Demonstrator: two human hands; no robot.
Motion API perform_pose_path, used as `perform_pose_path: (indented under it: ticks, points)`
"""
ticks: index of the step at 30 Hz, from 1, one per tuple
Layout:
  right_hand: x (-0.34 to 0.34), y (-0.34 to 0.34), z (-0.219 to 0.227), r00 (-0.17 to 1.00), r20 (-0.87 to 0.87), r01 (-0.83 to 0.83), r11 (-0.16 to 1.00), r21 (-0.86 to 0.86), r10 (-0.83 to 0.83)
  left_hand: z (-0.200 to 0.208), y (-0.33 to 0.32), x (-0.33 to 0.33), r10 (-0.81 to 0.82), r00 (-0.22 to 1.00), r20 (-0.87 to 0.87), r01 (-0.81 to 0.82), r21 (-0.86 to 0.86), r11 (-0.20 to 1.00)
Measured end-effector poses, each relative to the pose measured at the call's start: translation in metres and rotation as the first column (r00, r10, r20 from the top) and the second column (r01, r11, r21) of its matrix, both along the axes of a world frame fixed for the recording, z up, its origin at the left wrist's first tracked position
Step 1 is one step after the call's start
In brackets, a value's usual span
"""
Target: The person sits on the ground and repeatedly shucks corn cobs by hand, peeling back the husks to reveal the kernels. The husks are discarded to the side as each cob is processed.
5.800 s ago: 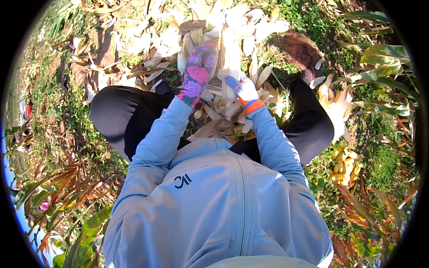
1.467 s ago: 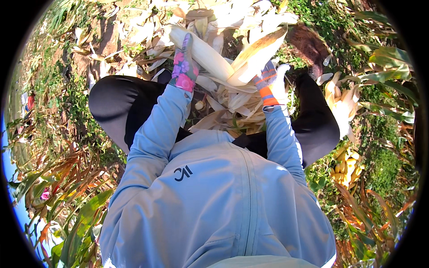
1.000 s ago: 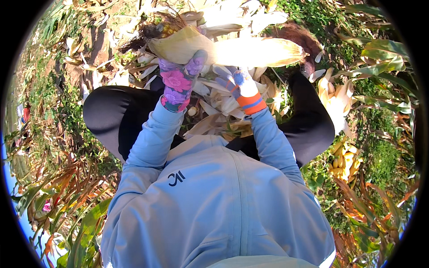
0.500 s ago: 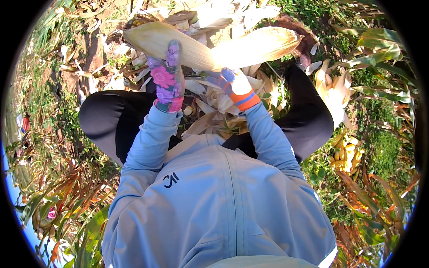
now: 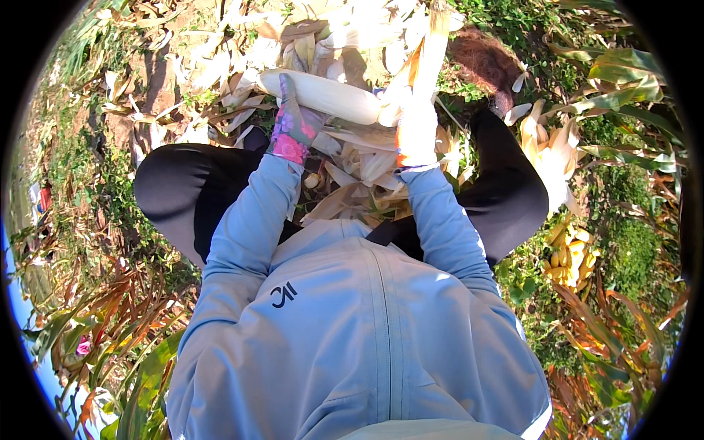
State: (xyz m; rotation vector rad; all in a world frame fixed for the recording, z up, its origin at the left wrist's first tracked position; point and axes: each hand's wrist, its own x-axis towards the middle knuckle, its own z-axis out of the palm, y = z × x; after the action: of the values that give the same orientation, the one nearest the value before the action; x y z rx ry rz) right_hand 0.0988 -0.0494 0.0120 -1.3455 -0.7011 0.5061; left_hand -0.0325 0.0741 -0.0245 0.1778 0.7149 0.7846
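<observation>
Both hands grip one corn cob [image 5: 326, 95] held above the husk pile [image 5: 367, 158]. Left hand [image 5: 293, 125] is closed round its bare pale end; half a second ago more husk covered it. Right hand [image 5: 416, 128] is clenched on the husk leaves [image 5: 429, 51], now pulled upright, so stripping is well along.

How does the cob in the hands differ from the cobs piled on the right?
The held cob is pale, mostly wrapped in husk and lifted crosswise between both gloved hands; the piled cobs are bare, bright yellow and lie on the ground among weeds. Both are maize ears.
</observation>
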Motion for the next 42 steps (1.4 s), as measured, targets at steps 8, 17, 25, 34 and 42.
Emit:
perform_pose_path:
  ticks: [8, 17, 25, 34, 42]
  points:
    - [-0.027, 0.001, 0.038, 0.817, -0.562, -0.104, 0.992, 0.077, 0.130, -0.008, -0.036, 0.017, -0.174, 0.985, 0.004, 0.173, -0.105, 0.979]
    - [-0.023, -0.003, 0.036, 0.890, -0.332, -0.286, 0.950, 0.125, 0.311, -0.019, -0.017, 0.013, -0.233, 0.951, 0.204, 0.239, -0.007, 0.971]
    - [0.022, -0.025, 0.031, 0.251, -0.887, -0.169, 0.919, 0.355, 0.389, 0.030, 0.002, -0.003, -0.479, 0.864, 0.153, 0.463, 0.131, 0.877]
    - [0.048, -0.053, -0.035, 0.721, 0.185, -0.017, 0.283, -0.959, 0.668, 0.020, 0.024, -0.013, -0.238, 0.831, 0.503, 0.225, 0.088, 0.970]
    - [0.009, -0.021, 0.035, 0.876, -0.003, -0.471, 0.855, -0.218, 0.481, 0.035, 0.010, 0.002, -0.323, 0.823, 0.468, 0.231, 0.244, 0.942]
